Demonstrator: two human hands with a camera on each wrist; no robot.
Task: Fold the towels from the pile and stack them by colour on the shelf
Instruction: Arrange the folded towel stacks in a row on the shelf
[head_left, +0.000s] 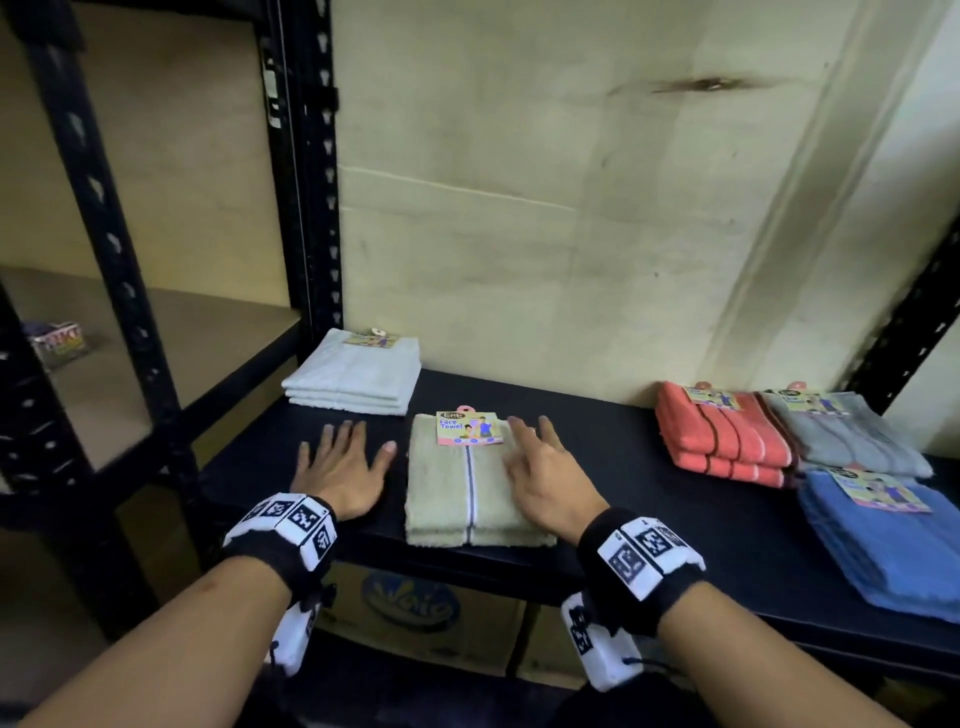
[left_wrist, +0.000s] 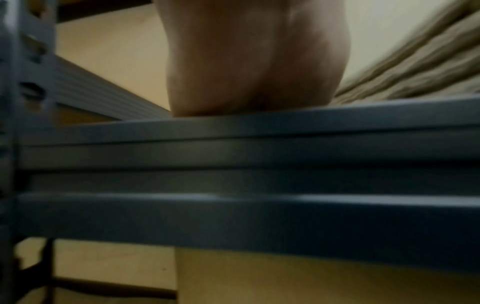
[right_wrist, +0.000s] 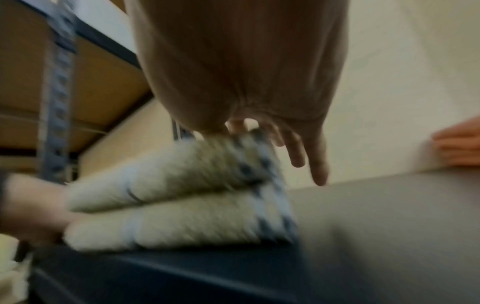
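The black metal shelf (head_left: 649, 483) carries the stacks; the blue folded towels (head_left: 883, 545) lie far to the right, with the coral folded towels (head_left: 722, 441) and the grey folded towels (head_left: 852, 436) behind them, and the pale white folded towels (head_left: 353, 376) at the back left; the beige folded towels with a dark stripe (head_left: 457, 493) lie at the front between both hands, long axis running away from the person; the right hand (head_left: 545, 483) rests on their right part, fingers straight and apart; the left hand (head_left: 343, 467) lies flat on the shelf just beside them, fingers spread; the right one is nearer, I judge.
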